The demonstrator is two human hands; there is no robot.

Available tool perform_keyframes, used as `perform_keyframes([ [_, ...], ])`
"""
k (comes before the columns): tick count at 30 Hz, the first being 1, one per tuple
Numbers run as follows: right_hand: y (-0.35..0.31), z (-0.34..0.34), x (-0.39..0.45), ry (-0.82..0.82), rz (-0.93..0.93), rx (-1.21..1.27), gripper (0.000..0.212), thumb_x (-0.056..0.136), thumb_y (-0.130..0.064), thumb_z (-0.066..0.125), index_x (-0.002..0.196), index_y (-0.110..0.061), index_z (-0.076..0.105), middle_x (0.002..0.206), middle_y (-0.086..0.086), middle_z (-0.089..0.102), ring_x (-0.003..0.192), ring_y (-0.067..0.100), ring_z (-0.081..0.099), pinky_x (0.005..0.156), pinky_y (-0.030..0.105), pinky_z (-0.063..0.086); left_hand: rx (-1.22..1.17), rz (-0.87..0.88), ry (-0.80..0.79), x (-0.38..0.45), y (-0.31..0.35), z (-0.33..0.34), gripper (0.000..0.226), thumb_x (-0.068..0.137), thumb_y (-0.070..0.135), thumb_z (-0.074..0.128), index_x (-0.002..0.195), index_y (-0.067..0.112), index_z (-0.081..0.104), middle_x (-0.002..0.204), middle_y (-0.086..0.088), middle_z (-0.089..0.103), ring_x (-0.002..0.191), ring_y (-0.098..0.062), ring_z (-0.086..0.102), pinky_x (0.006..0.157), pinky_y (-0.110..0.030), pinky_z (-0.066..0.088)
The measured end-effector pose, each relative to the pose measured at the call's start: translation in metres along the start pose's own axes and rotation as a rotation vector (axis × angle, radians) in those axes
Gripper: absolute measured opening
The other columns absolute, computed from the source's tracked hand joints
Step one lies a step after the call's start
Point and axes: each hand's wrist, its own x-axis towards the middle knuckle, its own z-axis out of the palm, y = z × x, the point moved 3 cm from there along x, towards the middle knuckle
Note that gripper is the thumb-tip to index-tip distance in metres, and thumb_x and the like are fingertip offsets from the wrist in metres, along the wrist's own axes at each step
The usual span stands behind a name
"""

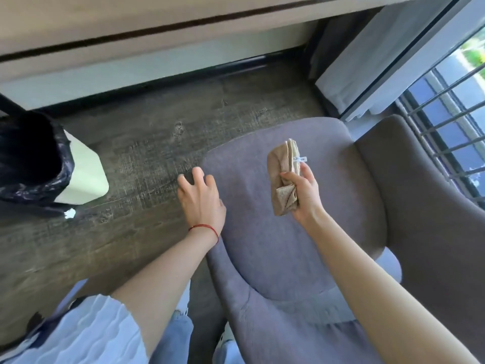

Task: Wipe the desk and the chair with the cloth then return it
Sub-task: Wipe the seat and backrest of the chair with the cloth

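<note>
A grey-purple upholstered chair [301,248] fills the middle and right of the view, its backrest [425,195] to the right. My right hand [304,193] hovers over the seat, shut on a folded beige cloth [282,169] with a small white tag. My left hand [202,198] is open with fingers spread at the seat's left front edge, a red string around its wrist. The pale wooden desk [131,24] runs along the top of the view.
A white bin [86,174] lined with a dark bag stands on the wood-look floor [147,153] at the left. A window with metal bars [446,109] and a pale curtain are at the right, behind the chair.
</note>
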Motion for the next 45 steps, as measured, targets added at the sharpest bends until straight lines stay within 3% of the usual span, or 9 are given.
perform_keyframes([
  [5, 0.010, -0.010, 0.013, 0.036, -0.075, -0.129, 0.033, 0.078, 0.006, 0.057, 0.093, -0.023, 0.061, 0.091, 0.006, 0.062, 0.075, 0.016, 0.059, 0.067, 0.029, 0.050, 0.003, -0.001, -0.004, -0.004, -0.001, 0.000, 0.024, 0.079, 0.015, 0.058, 0.103, 0.013, 0.056, 0.122, -0.008, 0.042, 0.112, -0.037, 0.039, 0.092, -0.043, 0.043],
  [9, -0.008, -0.043, 0.030, 0.360, -0.517, -0.735, 0.036, 0.078, 0.002, 0.057, 0.109, -0.015, 0.061, 0.103, 0.014, 0.057, 0.095, 0.029, 0.058, 0.089, 0.037, 0.045, -0.010, -0.014, 0.013, -0.003, -0.001, -0.001, 0.024, 0.078, 0.013, 0.058, 0.102, 0.013, 0.057, 0.121, -0.007, 0.042, 0.111, -0.035, 0.039, 0.092, -0.042, 0.043],
  [13, -0.021, -0.086, 0.069, 0.562, -0.528, -0.927, 0.051, 0.079, 0.012, 0.042, 0.124, -0.008, 0.057, 0.124, 0.025, 0.047, 0.112, 0.041, 0.041, 0.100, 0.031, 0.030, 0.001, -0.013, 0.027, -0.002, -0.001, 0.002, 0.023, 0.076, 0.014, 0.058, 0.099, 0.013, 0.057, 0.117, -0.008, 0.043, 0.109, -0.035, 0.039, 0.091, -0.042, 0.044],
  [19, 0.027, -0.059, 0.080, 0.384, -0.514, -1.234, 0.056, 0.077, 0.020, 0.039, 0.119, -0.009, 0.063, 0.135, 0.016, 0.050, 0.108, 0.040, 0.040, 0.095, 0.035, 0.035, 0.010, -0.005, 0.023, 0.001, -0.003, 0.005, 0.024, 0.075, 0.018, 0.060, 0.099, 0.017, 0.058, 0.117, -0.004, 0.043, 0.110, -0.033, 0.039, 0.093, -0.041, 0.042],
  [25, 0.051, -0.037, 0.058, -0.257, -0.786, -1.555, 0.036, 0.094, -0.002, 0.047, 0.125, -0.017, 0.060, 0.134, 0.010, 0.051, 0.113, 0.032, 0.044, 0.102, 0.038, 0.038, 0.017, -0.008, 0.005, -0.001, -0.001, 0.001, 0.023, 0.077, 0.017, 0.059, 0.100, 0.017, 0.058, 0.118, -0.004, 0.042, 0.112, -0.033, 0.038, 0.096, -0.041, 0.041],
  [28, 0.013, -0.069, 0.087, -0.072, -0.590, -1.529, 0.032, 0.092, -0.012, 0.052, 0.118, -0.028, 0.061, 0.127, 0.009, 0.051, 0.116, 0.026, 0.046, 0.091, 0.031, 0.035, 0.006, -0.016, 0.011, 0.000, -0.001, 0.002, 0.023, 0.077, 0.017, 0.059, 0.100, 0.017, 0.058, 0.118, -0.004, 0.042, 0.114, -0.034, 0.037, 0.096, -0.041, 0.042],
  [32, -0.011, -0.087, 0.107, 0.410, -0.365, -1.351, 0.053, 0.083, 0.007, 0.041, 0.124, -0.021, 0.058, 0.139, 0.013, 0.038, 0.125, 0.038, 0.034, 0.107, 0.053, 0.034, 0.016, -0.019, 0.030, 0.001, -0.001, 0.005, 0.021, 0.077, 0.017, 0.060, 0.098, 0.017, 0.058, 0.118, -0.004, 0.043, 0.112, -0.033, 0.038, 0.095, -0.040, 0.043],
  [39, 0.058, -0.018, 0.055, -0.134, -0.666, -1.556, 0.058, 0.084, 0.011, 0.042, 0.129, -0.023, 0.056, 0.148, 0.006, 0.039, 0.128, 0.035, 0.034, 0.093, 0.044, 0.032, 0.001, -0.019, 0.045, -0.001, -0.002, 0.004, 0.020, 0.075, 0.016, 0.061, 0.095, 0.019, 0.061, 0.116, -0.004, 0.044, 0.110, -0.033, 0.039, 0.092, -0.039, 0.043],
  [45, 0.015, -0.060, 0.069, 0.149, -0.593, -1.509, 0.061, 0.078, 0.017, 0.043, 0.124, -0.020, 0.059, 0.141, 0.010, 0.046, 0.116, 0.039, 0.038, 0.085, 0.047, 0.036, -0.009, -0.021, 0.071, 0.001, -0.003, 0.006, 0.019, 0.071, 0.013, 0.063, 0.089, 0.019, 0.062, 0.112, -0.004, 0.046, 0.107, -0.032, 0.041, 0.089, -0.040, 0.043],
])
